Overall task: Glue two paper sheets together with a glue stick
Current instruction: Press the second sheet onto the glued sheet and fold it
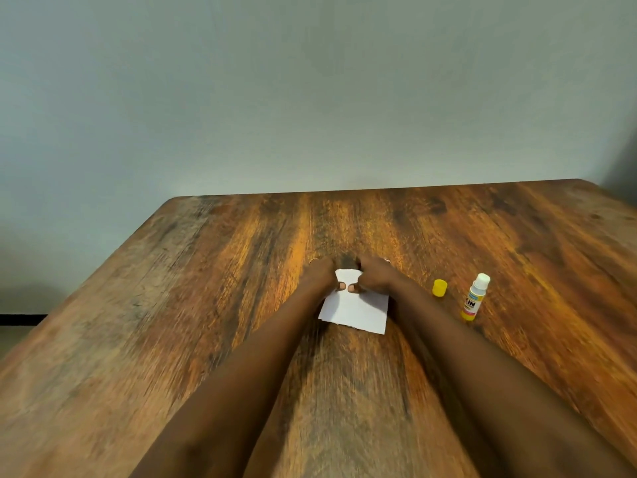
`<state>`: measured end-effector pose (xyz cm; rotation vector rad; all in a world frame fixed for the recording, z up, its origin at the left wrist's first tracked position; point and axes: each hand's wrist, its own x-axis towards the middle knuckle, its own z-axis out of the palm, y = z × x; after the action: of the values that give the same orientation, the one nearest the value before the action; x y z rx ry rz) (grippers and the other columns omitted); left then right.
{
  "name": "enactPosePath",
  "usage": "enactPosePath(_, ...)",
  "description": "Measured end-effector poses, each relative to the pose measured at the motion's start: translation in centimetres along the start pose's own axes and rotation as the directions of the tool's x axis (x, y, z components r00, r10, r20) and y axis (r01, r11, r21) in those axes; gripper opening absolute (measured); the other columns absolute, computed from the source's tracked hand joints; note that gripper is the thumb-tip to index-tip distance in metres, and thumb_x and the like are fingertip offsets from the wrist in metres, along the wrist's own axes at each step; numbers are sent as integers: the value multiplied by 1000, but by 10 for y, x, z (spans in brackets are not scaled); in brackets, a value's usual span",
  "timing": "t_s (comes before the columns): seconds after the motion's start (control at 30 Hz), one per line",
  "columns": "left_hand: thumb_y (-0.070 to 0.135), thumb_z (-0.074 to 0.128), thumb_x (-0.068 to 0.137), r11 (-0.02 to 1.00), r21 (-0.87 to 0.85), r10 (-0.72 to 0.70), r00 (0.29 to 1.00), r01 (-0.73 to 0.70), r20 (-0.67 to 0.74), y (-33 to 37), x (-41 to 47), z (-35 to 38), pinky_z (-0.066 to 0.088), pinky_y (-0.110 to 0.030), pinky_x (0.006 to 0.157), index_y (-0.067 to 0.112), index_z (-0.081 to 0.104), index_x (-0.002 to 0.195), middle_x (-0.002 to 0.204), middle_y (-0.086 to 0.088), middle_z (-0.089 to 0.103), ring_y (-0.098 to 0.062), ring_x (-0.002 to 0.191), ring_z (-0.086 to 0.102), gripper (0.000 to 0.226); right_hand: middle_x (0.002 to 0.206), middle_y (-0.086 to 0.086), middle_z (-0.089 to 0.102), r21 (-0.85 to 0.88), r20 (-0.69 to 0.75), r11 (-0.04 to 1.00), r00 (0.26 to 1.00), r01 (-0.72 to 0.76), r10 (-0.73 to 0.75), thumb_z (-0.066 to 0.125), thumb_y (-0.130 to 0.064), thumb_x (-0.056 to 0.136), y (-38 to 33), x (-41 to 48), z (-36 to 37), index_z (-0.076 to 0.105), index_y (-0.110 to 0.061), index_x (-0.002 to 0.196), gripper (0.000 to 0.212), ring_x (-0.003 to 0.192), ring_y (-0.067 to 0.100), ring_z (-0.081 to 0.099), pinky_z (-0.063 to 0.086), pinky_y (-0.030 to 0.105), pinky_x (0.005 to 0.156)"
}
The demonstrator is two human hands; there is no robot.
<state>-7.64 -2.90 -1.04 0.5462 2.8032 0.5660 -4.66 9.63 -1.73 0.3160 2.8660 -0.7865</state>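
White paper sheets [356, 310] lie stacked on the wooden table [206, 305], the lower sheet's edge peeking out at the near left corner. My left hand [320, 274] and my right hand [374, 276] both rest on the far edge of the paper, thumbs pressed on top and fingers curled past the far edge. An uncapped glue stick [475, 298] stands upright to the right, white glue showing at its top. Its yellow cap [440, 288] sits on the table between the glue stick and my right hand.
The table's far edge meets a plain grey-green wall [310, 98]. The table's left edge slants from far centre toward the near left, with floor beyond it.
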Motion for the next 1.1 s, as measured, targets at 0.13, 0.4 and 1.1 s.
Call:
enactPosePath(0.13, 20, 68, 84, 995, -100, -21, 1000, 21, -5, -3, -2, 1, 41, -39, 96, 6, 48, 125, 128, -15, 57, -31, 119, 50, 47, 124, 14, 57, 23, 17, 1000, 1000, -2, 1, 68, -14, 78, -2, -2, -3, 52, -13, 118, 43, 112, 32, 53, 43, 46, 98)
enactPosePath(0.4, 12, 60, 90, 797, -600, -157, 983, 67, -99, -9, -11, -3, 42, -32, 70, 3, 65, 85, 91, -17, 64, -25, 83, 56, 11, 111, 18, 64, 110, -111, 989, 990, 95, -83, 62, -10, 85, -7, -16, -16, 64, -1, 104, 22, 99, 30, 59, 41, 31, 72)
enactPosePath(1.1, 15, 61, 88, 835, -548, -72, 978, -49, -197, -4, -41, -27, 33, -28, 59, -4, 70, 83, 68, -9, 60, -19, 61, 47, 21, 71, 14, 50, 393, -65, 890, 972, 233, -226, 60, -13, 86, -32, -50, -38, 57, -5, 66, 21, 64, 20, 45, 34, 31, 60)
